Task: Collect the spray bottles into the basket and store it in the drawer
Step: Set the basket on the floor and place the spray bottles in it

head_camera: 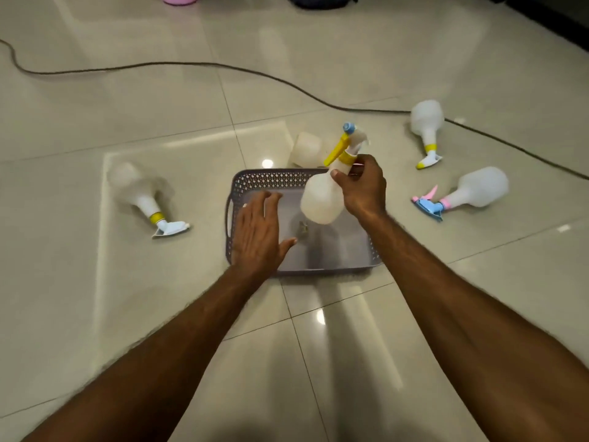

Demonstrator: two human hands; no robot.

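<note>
A glossy tiled floor [159, 314] carries a dark cable [191, 63] across its far part. Well left of the left hand [259, 232] lies a yellow-collared spray bottle [140, 194]. That hand, fingers straight and spread, hovers over the grey basket [271, 180], whose bed holds only a small scrap. The right hand [363, 186] grips a yellow-triggered bottle [322, 199] by its neck above the basket. Beyond it stands a white container [307, 149]. Right of that hand lie a yellow-tipped bottle [427, 122] and a pink-and-blue bottle [478, 189].
</note>
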